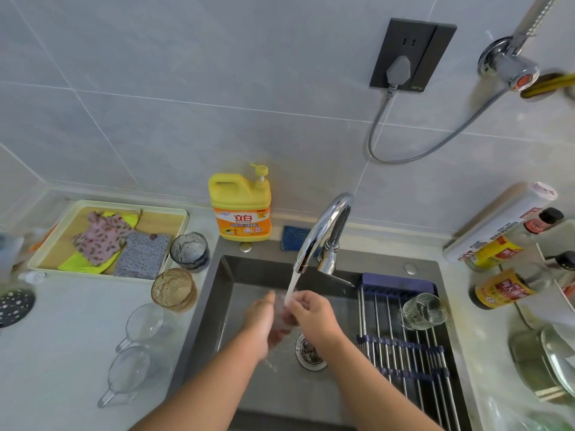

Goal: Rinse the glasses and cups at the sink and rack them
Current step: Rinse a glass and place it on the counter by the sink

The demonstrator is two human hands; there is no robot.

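Gripping one glass (282,317) under the tap (323,225), left hand (263,325) and right hand (315,318); 立白 bottle (241,209) behind

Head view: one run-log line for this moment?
step: rinse | left hand, right hand: hold clear glass under running faucet | rack: one ribbed glass | counter: amber glass, blue glass, two clear mugs

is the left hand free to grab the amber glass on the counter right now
Probably not yet: the left hand and right hand both hold a clear glass under the tap. The way itself looks open: the amber glass stands by the sink, with nothing between.
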